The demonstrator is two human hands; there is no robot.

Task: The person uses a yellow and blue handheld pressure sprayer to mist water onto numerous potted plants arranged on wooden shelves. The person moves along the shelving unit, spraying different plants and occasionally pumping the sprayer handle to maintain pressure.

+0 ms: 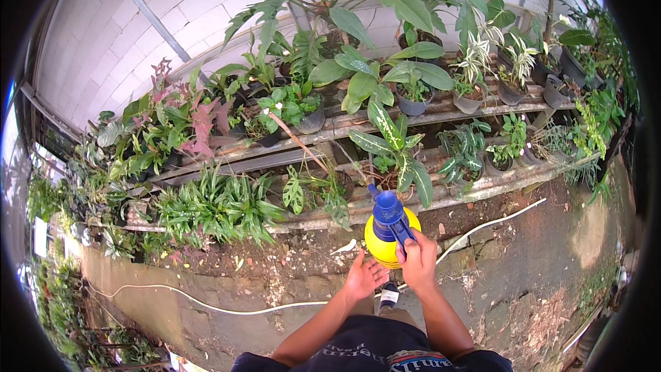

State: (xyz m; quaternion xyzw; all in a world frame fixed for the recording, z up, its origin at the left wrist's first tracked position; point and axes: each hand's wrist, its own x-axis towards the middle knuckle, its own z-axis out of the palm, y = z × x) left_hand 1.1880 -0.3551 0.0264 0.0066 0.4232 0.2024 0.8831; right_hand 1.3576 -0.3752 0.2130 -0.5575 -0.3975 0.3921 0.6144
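Note:
My right hand (419, 259) grips the dark blue handle of a pressure sprayer with a yellow tank (379, 248) and a blue top. The sprayer's nozzle (372, 188) points away from me, and a thin spray seems to reach towards the lower shelf. My left hand (363, 275) is palm up with fingers apart, just below and left of the tank; whether it touches the tank I cannot tell. Beyond the nozzle stands a potted plant with pale-centred leaves (395, 139). Left of it is a split-leaf plant (293, 194) in a dark pot.
Two tiers of corrugated shelving (330, 137) hold many potted plants before a white block wall (206, 0). A large-leaved plant (330, 5) rises at the back. A pale hose (242, 312) crosses the paved ground (516, 268) near my feet. More plants (67, 305) stand at left.

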